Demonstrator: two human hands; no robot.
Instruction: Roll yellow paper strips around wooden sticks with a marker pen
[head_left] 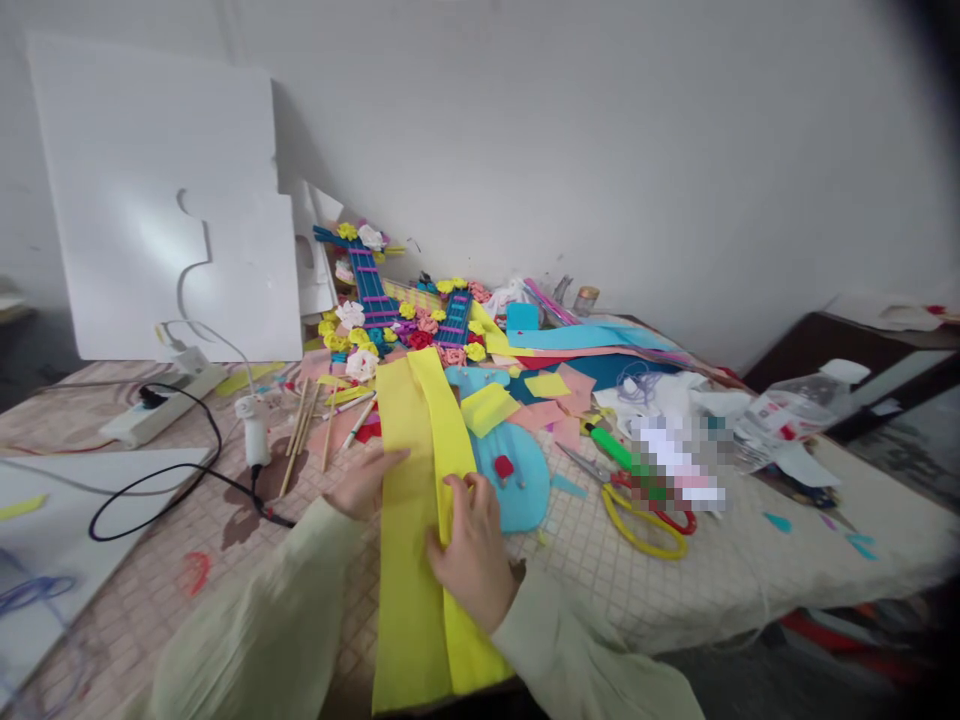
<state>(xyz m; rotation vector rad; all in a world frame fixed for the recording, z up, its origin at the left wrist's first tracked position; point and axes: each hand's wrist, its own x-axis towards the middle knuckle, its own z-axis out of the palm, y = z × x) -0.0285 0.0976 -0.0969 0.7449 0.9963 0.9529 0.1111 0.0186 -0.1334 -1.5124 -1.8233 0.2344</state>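
Note:
A long strip of yellow crepe paper (409, 590) lies lengthwise in front of me, its right side folded over into a narrower band. At its left edge rests my left hand (366, 483), fingers stretched out over the paper. My right hand (474, 550) lies on the folded band, with fingers bent and spread, thumb apart, fingertips touching the paper. Just right of the strip is a blue rounded sheet (525, 490) with a small red piece (503, 467) on it. Scissors with yellow and red handles (637, 525) lie farther right.
A hot glue gun (255, 430) stands left, near a power strip (161, 405) and looping black cable. Colourful paper flowers and stick ladders (371, 290) fill the back. Thin sticks (301, 430), a green-handled tool (609, 445) and a plastic bottle (795, 410) lie around.

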